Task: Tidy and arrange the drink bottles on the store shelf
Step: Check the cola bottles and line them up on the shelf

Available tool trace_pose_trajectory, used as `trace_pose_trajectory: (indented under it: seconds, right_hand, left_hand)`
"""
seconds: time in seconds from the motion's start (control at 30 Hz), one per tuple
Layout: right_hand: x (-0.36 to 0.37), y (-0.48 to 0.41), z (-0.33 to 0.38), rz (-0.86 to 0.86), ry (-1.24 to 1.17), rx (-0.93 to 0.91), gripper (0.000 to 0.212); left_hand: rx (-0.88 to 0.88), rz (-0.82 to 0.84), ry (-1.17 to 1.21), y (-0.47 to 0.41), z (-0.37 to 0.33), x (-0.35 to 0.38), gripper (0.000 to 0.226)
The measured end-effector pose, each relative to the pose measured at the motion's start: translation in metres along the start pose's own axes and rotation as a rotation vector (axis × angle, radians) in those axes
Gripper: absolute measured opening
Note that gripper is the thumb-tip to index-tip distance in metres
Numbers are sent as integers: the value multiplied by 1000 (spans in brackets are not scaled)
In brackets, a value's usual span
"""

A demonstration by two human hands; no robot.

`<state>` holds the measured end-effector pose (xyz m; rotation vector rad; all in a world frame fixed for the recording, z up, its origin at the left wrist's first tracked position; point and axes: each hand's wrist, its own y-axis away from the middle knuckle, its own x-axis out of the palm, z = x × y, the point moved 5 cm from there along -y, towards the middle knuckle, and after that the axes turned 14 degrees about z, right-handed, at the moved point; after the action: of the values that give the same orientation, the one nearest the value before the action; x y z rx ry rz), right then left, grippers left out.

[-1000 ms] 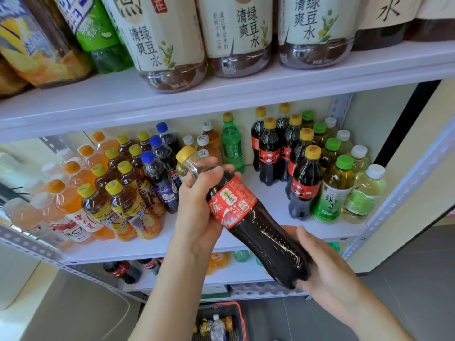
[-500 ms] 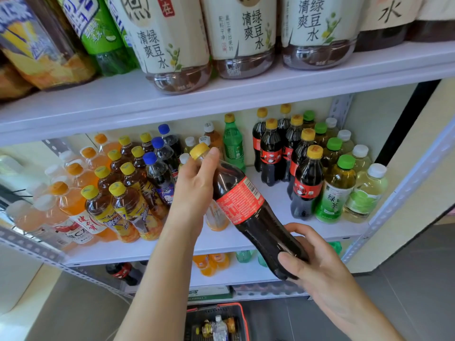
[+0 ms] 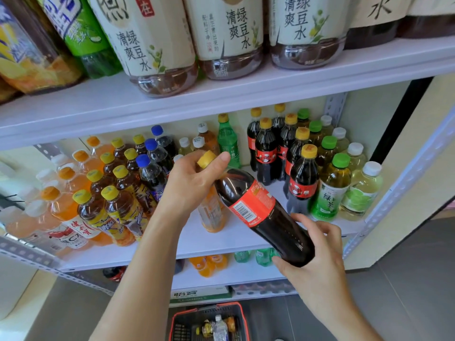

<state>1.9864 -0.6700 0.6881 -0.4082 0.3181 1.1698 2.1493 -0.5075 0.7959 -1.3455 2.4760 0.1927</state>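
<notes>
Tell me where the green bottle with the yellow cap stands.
Head view, centre: the green bottle stands at the back of the middle shelf, just left of the standing cola bottles, beyond the left hand.

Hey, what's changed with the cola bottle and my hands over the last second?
The cola bottle turned about its long axis: its red label now shows the barcode. The left hand slid up from shoulder to neck, by the yellow cap; the right hand now wraps round the base. Both hands still hold it tilted; shelved bottles unmoved.
</notes>
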Motion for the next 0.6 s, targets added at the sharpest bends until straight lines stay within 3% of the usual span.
trace_pose_trajectory:
  seconds: [0.1,0.17,0.3,0.37,0.43,0.6]
  right_hand:
    - [1,-4,-4,41,31,-24,89]
    - [-1,-11,-9,124,-15,-40,77]
    - [5,-23,-20,570,-296,98,50]
    - [11,-25,-23,653,-515,174,40]
    - [17,-28,-24,617,-597,181,37]
    - [23,-34,-38,354,-320,209,49]
  left_hand:
    - [57,14,8,-3,-3,2,37]
    - [112,49,25,-4,-5,3,27]
    - [179,139,-29,-11,-8,1,20]
    - [188,157,-40,-17,-8,0,19]
    - [165,152,-69,-22,-5,0,18]
    - [74,107,-232,-38,4,-5,20]
